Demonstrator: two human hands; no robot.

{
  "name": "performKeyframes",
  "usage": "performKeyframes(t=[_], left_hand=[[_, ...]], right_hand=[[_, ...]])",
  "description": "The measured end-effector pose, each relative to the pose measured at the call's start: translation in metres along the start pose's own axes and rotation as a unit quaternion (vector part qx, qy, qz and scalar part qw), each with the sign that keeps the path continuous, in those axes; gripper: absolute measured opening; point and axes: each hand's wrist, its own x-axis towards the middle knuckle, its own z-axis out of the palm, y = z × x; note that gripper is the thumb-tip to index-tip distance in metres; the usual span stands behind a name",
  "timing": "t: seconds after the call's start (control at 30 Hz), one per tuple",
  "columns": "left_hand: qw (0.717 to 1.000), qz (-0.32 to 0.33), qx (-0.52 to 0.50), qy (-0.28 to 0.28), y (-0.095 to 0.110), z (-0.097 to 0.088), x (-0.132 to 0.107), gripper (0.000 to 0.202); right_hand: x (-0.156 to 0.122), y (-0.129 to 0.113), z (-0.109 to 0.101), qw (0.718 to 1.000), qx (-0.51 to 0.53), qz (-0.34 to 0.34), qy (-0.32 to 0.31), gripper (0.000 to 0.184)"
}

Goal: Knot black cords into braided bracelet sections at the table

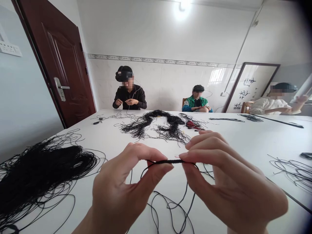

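Observation:
A short black braided cord [175, 161] is stretched level between my two hands above the table. My left hand [126, 182] pinches its left end between thumb and forefinger. At the other end, my right hand [226, 178] grips the cord between thumb and forefinger, its remaining fingers loosely curled above. Only the knotted middle stretch shows between the fingertips. Thin loose black strands [180, 208] trail from it and hang in loops below my hands, over the white table [117, 136].
A big heap of black cord [48, 165] lies at the left. Another black bundle [156, 123] is beyond my hands, near red-handled scissors [192, 124]. Small black scissors [98, 121] lie farther left. Loose cords [292, 169] are at the right. Three people sit across the table.

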Motion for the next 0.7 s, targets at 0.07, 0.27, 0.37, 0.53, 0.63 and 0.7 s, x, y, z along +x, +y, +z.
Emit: performKeyframes(t=[0.07, 0.27, 0.37, 0.53, 0.63, 0.7], left_hand=[[1.0, -0.007, -0.018, 0.011, 0.0004, 0.0009, -0.0009, 0.016], [1.0, -0.016, -0.018, 0.01, 0.0008, 0.0015, -0.0006, 0.016], [1.0, -0.003, -0.018, -0.002, -0.0001, 0.0, 0.0005, 0.016], [0.999, -0.006, -0.033, -0.022, -0.0001, -0.0014, -0.0016, 0.018], [0.997, -0.014, -0.066, -0.038, 0.0017, -0.0014, -0.0037, 0.02], [0.996, -0.01, -0.077, -0.041, 0.0032, -0.0012, -0.0038, 0.021]], right_hand=[[0.0003, -0.0005, 0.001, 1.0, -0.006, 0.005, 0.006, 0.026], [0.0003, -0.0006, 0.0006, 1.0, -0.018, 0.0, 0.008, 0.024], [-0.0009, -0.0005, -0.0003, 1.0, -0.017, 0.003, 0.005, 0.024], [-0.0013, -0.0007, -0.0002, 1.0, -0.013, 0.008, 0.0, 0.026], [-0.0003, -0.0009, 0.0002, 1.0, -0.014, 0.005, 0.005, 0.026], [0.0004, -0.0011, 0.0003, 1.0, -0.018, 0.004, 0.01, 0.026]])
